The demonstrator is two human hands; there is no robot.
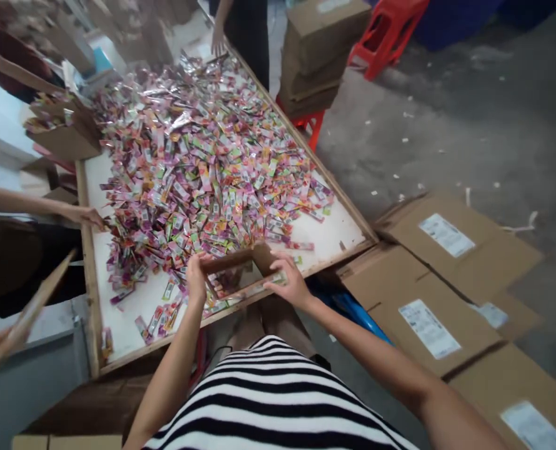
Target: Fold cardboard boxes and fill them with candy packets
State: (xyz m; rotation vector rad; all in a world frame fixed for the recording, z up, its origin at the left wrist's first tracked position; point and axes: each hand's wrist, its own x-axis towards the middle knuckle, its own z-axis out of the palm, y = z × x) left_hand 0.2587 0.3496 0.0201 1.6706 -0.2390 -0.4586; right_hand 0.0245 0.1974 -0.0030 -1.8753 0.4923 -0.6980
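Note:
At the near edge of the table, a small open cardboard box point(231, 260) sits between my two hands, tilted so I look through its opening. My left hand point(197, 279) grips its left wall. At the right end, my right hand point(289, 282) holds the box with thumb and fingers apart around its edge. Small packets show through and below the opening; whether they lie inside the box I cannot tell. Just beyond spreads a big heap of colourful stick packets point(203, 181), pink, purple, orange and green.
A wooden rim point(306, 142) borders the white table point(338, 234). Flattened cartons point(428, 281) are stacked at the right. Other people's hands point(90, 217) reach in from the left and far side. A filled carton point(67, 139) stands left; red stools point(390, 37) stand behind.

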